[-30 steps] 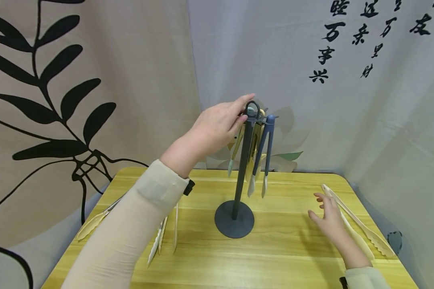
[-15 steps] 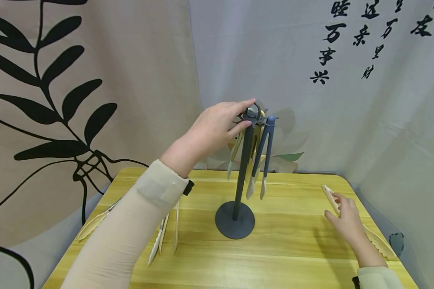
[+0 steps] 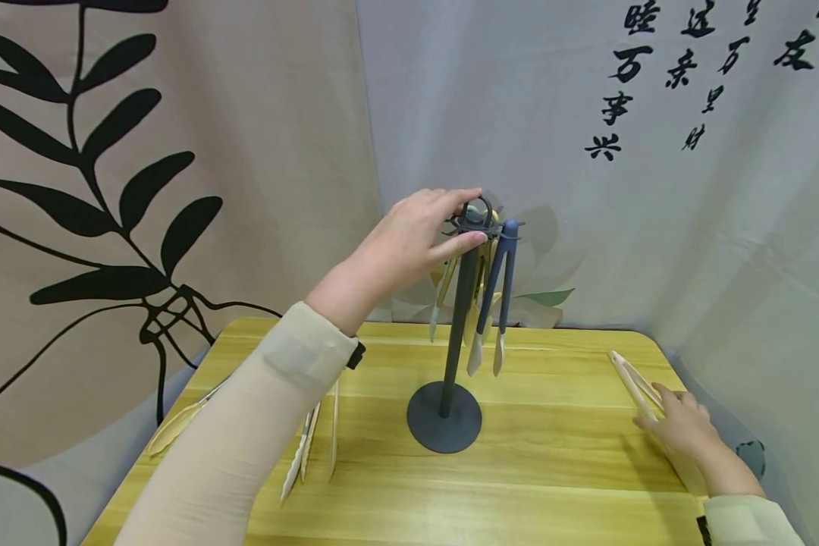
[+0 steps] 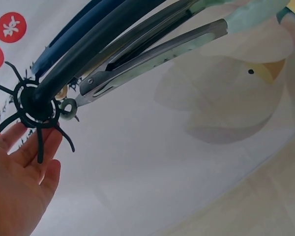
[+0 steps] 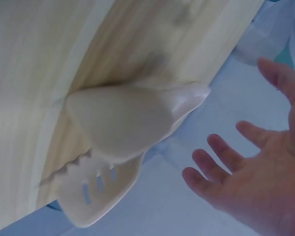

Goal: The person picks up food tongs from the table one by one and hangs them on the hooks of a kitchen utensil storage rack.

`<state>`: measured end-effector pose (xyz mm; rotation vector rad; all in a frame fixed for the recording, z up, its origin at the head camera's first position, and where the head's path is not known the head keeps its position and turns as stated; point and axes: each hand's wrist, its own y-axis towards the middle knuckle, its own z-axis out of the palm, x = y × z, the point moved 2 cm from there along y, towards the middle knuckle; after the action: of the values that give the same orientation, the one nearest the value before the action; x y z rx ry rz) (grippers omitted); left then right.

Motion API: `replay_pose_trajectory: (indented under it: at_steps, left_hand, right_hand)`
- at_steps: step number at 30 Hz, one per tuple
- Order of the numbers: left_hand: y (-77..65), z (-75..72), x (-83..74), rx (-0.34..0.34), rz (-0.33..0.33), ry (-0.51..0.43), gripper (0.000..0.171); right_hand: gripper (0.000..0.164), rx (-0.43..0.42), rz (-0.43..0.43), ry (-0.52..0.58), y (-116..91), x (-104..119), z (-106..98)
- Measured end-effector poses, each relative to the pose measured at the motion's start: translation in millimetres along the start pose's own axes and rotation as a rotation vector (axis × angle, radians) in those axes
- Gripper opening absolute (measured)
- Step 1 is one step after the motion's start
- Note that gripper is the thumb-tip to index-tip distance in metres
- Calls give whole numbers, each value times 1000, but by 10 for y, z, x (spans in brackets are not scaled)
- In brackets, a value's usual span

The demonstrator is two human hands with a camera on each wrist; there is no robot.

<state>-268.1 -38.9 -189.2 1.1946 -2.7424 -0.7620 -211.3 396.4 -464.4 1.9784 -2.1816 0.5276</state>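
Pale cloth [image 3: 484,91] w/ blk leaf print [image 3: 98,282] + Chinese chars [image 3: 633,64], 2 red discs [image 4: 11,27], wood-grain tbl [image 3: 539,485]

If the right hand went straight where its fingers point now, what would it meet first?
Probably the cream tongs lying on the wooden table: in the head view, the right hand overlaps them, though its height above them is unclear.

Here's the head camera, farthest back, looking forward and down across the yellow wood-grain table [image 3: 519,455] to the pale printed fabric curtain [image 3: 450,91]. Left wrist now: tilted, close in, peering up under the dark grey hook-ringed stand [image 4: 38,104], whose top and the left hand [image 4: 19,182] the head view shares. Right wrist: near, tipped sideways, facing the table's edge, sharing the cream slotted-head tongs [image 5: 120,123] and right hand [image 5: 255,189] with head.
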Motion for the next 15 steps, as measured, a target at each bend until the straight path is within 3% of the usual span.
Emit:
replay_pose_trajectory:
  at_steps: [7, 15]
  left_hand:
    - [-28, 53, 16, -23, -25, -37, 71]
    - [-16, 96, 8, -71, -19, -63, 71]
  right_hand:
    - [107, 94, -13, -11, 29, -166, 16]
    - [117, 179, 50, -10, 84, -341, 57]
